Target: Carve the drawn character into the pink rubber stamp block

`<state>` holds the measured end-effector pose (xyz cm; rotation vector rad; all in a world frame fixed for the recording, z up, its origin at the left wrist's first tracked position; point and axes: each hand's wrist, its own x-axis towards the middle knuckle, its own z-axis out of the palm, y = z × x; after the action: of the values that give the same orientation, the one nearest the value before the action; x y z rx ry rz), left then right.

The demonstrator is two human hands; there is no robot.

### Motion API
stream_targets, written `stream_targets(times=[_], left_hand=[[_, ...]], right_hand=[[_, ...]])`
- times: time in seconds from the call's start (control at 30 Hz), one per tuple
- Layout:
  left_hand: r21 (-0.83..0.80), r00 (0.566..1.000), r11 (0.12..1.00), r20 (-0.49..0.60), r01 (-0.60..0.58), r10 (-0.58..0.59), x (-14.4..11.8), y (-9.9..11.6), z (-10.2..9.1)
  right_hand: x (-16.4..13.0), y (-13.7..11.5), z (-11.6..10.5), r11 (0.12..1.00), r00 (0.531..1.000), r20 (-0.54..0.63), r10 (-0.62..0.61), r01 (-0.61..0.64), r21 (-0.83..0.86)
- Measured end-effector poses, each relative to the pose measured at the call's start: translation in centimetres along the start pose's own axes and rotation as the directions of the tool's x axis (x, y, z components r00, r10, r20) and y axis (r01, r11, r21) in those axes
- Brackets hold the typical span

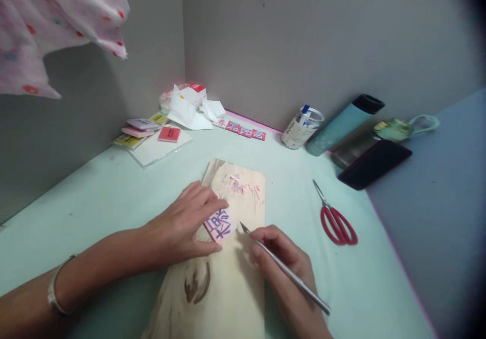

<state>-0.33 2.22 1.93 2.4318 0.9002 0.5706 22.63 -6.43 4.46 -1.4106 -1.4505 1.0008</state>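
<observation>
Left hand (186, 222) has thumb and fingers holding the small flat pink piece with purple characters (221, 225) on the pale wooden board (235, 283); right hand (298, 262) grips a slim silver metal craft knife (299, 283), tip just beside it. Imo, pushing too hard could make the blade slip into that thumb.

Soft, rather dim light leaves the grey wall (311, 40) muted and the worktop (129, 202) paler. A diffuse shadow falls on the wooden board (228, 288) beside the right hand (284, 281). Fine detail looks smeared; pink fringing lines the worktop's edges; black vignetting rounds the right corners.
</observation>
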Motion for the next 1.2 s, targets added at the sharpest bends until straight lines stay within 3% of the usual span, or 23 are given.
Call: stream_targets(times=[0.17, 0.4, 0.57, 0.83, 1.2], left_hand=[[0.015, 1.0, 0.999, 0.011, -0.028, 0.028, -0.1, -0.7, 0.2], [0.014, 0.999, 0.999, -0.019, -0.044, 0.044, 0.0, -0.8, 0.3], [-0.017, 0.998, 0.998, -0.007, -0.067, 0.067, 0.1, -1.1, 0.4], [-0.049, 0.999, 0.998, -0.021, -0.034, 0.033, 0.1, -0.9, 0.5], [-0.055, 0.999, 0.998, -0.027, -0.019, 0.017, -0.1, -0.6, 0.4]], right_hand=[[0.2, -0.8, -1.1, 0.994, 0.989, 0.135, -0.057, 0.043, 0.102], [-1.0, 1.0, -0.4, 0.998, 0.996, -0.074, -0.047, 0.05, 0.035], [-1.4, 2.5, 1.2, 0.996, 0.996, -0.015, -0.089, 0.089, -0.006], [-1.2, 1.4, 1.9, 0.993, 0.993, 0.095, -0.064, 0.072, -0.091], [-1.3, 1.6, 2.2, 0.987, 0.995, 0.076, -0.066, 0.076, -0.141]])
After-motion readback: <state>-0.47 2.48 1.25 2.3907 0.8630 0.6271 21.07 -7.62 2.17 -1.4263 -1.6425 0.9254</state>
